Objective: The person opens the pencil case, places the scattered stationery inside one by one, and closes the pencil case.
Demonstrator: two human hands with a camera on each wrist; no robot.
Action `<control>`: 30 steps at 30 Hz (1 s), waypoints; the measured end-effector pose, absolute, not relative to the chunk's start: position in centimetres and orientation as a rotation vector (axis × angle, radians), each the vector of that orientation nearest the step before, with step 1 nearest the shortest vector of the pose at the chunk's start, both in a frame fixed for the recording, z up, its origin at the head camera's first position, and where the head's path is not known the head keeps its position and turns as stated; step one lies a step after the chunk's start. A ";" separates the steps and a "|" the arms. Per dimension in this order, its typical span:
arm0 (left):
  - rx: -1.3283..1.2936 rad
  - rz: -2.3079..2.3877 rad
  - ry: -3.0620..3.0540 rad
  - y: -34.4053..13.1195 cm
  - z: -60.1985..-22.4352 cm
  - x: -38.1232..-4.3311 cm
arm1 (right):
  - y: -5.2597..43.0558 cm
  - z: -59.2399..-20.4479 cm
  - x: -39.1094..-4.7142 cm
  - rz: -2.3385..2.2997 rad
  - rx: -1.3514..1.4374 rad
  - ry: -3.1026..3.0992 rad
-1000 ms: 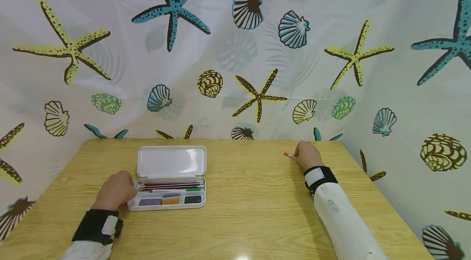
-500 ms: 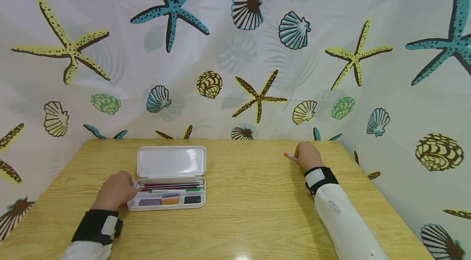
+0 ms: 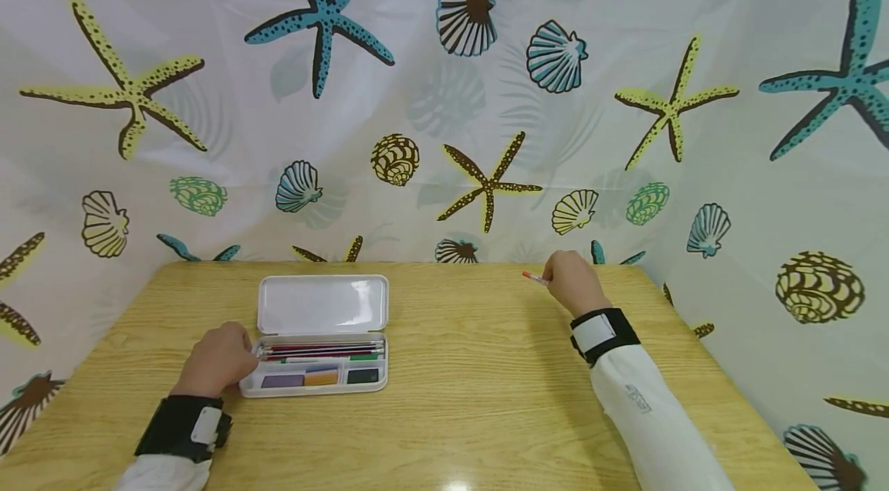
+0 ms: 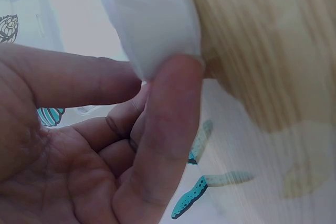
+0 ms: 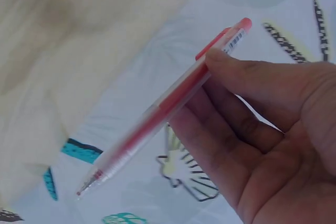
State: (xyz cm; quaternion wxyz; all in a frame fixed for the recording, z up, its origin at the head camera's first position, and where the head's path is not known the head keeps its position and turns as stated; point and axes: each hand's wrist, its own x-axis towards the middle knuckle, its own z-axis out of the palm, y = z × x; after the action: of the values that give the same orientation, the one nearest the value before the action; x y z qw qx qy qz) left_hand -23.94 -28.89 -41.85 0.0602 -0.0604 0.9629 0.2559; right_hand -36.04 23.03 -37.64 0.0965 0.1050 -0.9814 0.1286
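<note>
A white pencil case [image 3: 312, 392] lies with its lid [image 3: 322, 304] folded back on the left of the table. Its left end is pinched between thumb and finger of my left hand [image 3: 215, 358], as the left wrist view also shows at the white case wall [image 4: 163, 19]. Inside are several pencils [image 3: 319, 350], a purple block [image 3: 282, 381], an orange block [image 3: 321, 378] and a black block [image 3: 363, 376]. Far to the right, my right hand [image 3: 575, 282] holds a red pen [image 5: 173, 95] with a clear barrel between thumb and fingers, raised above the table.
The wooden table [image 3: 458, 391] ends at the back against a white curtain [image 3: 417, 89] printed with starfish and shells. More of that curtain hangs along both sides.
My right hand has lifted the red pen and moved it slightly left and up. The left hand and the pencil case stay as they were.
</note>
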 end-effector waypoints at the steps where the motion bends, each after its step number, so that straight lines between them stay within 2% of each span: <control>1: -0.182 0.776 2.914 -28.9 -41.9 -23.9 | 22.6 -37.2 -35.8 0.383 0.323 -2.900; 14: -0.175 0.768 2.907 -29.1 -41.9 -23.9 | 17.7 -33.0 -32.1 0.422 0.472 -2.817; 30: -0.184 0.775 2.911 -29.1 -41.9 -23.6 | 13.2 -32.6 -29.9 0.429 0.670 -2.725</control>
State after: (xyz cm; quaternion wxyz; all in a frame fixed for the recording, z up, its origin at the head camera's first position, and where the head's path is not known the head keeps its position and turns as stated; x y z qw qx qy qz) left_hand -23.65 -29.07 -41.87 0.0619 -0.0609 0.9627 0.2562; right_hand -29.93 13.18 -32.64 0.1510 0.2335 -0.9489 0.1493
